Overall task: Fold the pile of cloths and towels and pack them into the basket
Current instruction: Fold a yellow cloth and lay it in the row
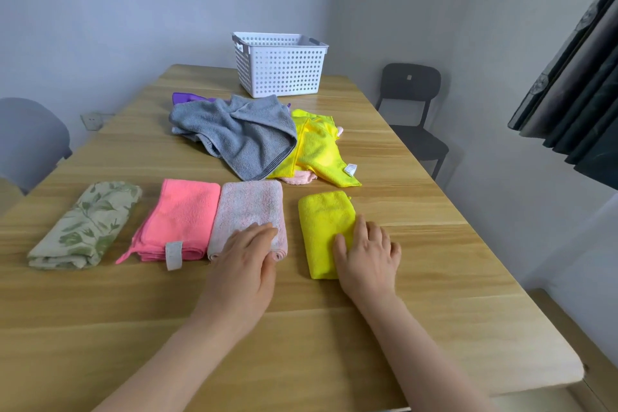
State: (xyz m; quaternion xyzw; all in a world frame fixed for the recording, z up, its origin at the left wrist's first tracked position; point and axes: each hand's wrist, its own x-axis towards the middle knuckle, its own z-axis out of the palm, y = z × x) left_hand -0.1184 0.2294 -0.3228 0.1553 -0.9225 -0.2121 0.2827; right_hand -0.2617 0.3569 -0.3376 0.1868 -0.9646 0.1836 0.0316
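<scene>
Wooden table [334, 328], pale wall behind.

1. Yellow cloth [321, 227]: folded to a narrow oblong, near right of centre. Right hand [368, 254] lies flat on its near right corner with the fingers loosely spread and nothing pinched, likely pressing the fold so it keeps its shape.
2. Pale towel [249, 207]: folded, just left of the yellow cloth with a gap between them. Left hand [247, 261] rests on its near end, fingers straight and close together, probably smoothing or steadying it.
3. Pink cloth [182, 214] and leaf cloth [87, 224]: folded, continuing the row leftward. The row seems staged for packing.
4. Pile [314, 150]: unfolded, beyond the row and out of both hands' touch, with a grey towel [234, 134] on top.
5. Basket [279, 67]: at the far edge, behind the pile. No cloth shows in it.
</scene>
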